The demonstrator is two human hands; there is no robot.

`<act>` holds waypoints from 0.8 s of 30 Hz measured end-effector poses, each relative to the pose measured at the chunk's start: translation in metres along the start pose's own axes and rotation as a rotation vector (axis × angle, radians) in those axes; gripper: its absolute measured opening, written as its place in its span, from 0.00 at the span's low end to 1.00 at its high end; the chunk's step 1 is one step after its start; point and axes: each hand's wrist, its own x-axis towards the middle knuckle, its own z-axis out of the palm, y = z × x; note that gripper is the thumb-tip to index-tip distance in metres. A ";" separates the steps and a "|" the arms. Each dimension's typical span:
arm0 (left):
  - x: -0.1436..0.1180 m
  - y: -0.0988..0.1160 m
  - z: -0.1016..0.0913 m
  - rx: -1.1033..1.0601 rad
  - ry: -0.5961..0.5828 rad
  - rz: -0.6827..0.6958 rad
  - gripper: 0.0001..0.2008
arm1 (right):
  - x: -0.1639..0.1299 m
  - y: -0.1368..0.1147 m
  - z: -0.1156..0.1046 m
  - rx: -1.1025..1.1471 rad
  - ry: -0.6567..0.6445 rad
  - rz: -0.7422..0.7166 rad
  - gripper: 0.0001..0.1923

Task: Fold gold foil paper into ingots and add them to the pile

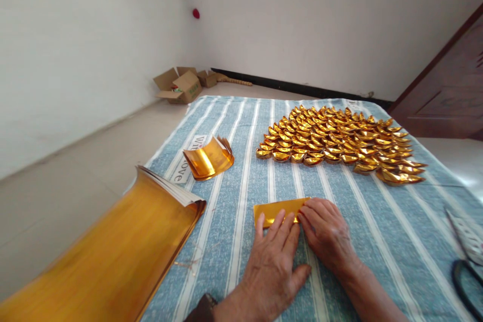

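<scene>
A small folded strip of gold foil paper lies flat on the striped cloth in front of me. My left hand rests on its near edge with the fingers spread and the thumb out to the side. At the strip's right end, my right hand has its fingers curled together, gripping the corner. Beyond my hands, to the right, stand rows of gold paper ingots. A short stack of curled gold sheets sits ahead on the left.
A large stack of gold paper sheets overhangs the table's left edge. Black-handled scissors lie at the right on the blue and white tablecloth. An open cardboard box stands on the floor near the wall. A brown wooden door is at the right.
</scene>
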 end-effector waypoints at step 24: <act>0.001 -0.003 0.002 0.067 -0.007 0.023 0.37 | -0.002 0.000 0.002 -0.024 -0.016 0.009 0.12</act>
